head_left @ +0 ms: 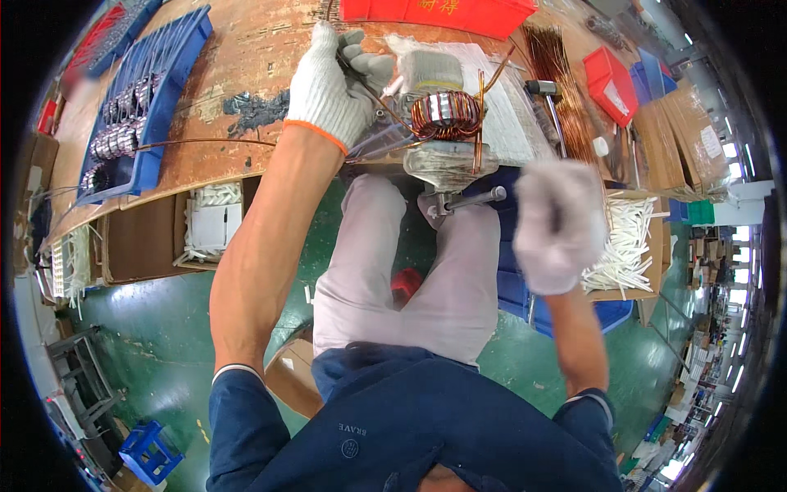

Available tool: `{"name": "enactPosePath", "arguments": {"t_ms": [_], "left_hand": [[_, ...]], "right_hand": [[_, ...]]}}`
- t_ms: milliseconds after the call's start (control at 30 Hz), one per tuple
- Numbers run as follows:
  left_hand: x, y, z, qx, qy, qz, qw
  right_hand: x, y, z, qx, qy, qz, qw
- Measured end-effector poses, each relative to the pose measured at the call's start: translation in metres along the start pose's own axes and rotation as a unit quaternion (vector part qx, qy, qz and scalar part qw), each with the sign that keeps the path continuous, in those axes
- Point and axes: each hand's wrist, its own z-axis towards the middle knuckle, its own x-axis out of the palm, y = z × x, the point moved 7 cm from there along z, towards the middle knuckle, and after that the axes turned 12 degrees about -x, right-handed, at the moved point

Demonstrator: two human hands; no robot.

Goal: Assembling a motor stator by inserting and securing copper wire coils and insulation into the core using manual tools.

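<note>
My left hand (340,86), in a white glove with an orange edge, is at the far side of the desk (238,70) with its fingers curled around a brown wire (382,105) that runs right and nearer to the copper coil (443,115). The coil sits at the near edge of the desk, just above a silvery clamp (449,164), with a bunch of copper wires (561,82) to its right and a blue tray (168,107) well to its left. My right hand (561,225) is nearer and to the right, beside a box of white strips (620,254), but it is so blurry that I cannot tell how closed it is or if it has anything
</note>
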Motion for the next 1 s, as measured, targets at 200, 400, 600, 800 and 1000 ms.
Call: {"name": "enactPosePath", "arguments": {"t_ms": [200,400,600,800,1000], "left_hand": [[0.004,0.017,-0.031,-0.002,-0.002,0.051,0.999],[0.011,0.034,-0.072,-0.018,0.036,0.208,0.977],[-0.003,0.027,-0.075,-0.015,0.036,0.309,0.950],[-0.006,0.040,-0.073,0.009,0.045,0.204,0.978],[-0.017,0.038,-0.073,0.007,0.032,0.179,0.983]], "right_hand": [[0.059,0.016,-0.059,0.025,0.138,-0.028,0.990],[0.016,0.057,0.094,-0.208,0.150,-0.087,0.963],[0.135,0.019,0.220,-0.285,0.503,-0.362,0.731],[0.161,-0.056,0.214,-0.226,0.493,-0.106,0.833],[0.198,-0.047,0.166,0.083,0.505,0.073,0.856]]}}
